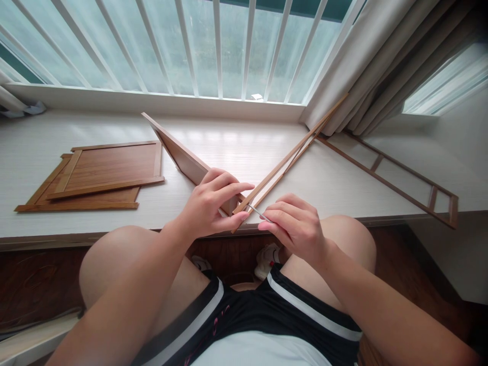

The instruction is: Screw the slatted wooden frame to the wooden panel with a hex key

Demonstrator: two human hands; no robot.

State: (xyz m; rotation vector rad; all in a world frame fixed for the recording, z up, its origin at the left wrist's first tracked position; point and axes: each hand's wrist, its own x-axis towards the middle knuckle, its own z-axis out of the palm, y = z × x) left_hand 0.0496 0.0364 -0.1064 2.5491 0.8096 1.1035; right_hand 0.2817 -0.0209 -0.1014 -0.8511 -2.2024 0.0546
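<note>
Wooden frame (pixel 282 162) fills left hand (pixel 209 206), rod (pixel 259 213) right hand (pixel 297 229).

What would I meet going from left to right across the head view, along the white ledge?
Stacked wooden panels → left hand, gripping the tilted panel → thin metal pin → right hand, holding that pin → ladder-like wooden frame.

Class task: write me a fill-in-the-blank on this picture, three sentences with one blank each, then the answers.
1. The pin is in the right hand; the strips are in the ____ one.
2. The stacked panels are made of ____.
3. The ladder-like frame lies on the sill beside the ____.
Answers: left; wood; curtain.
</note>
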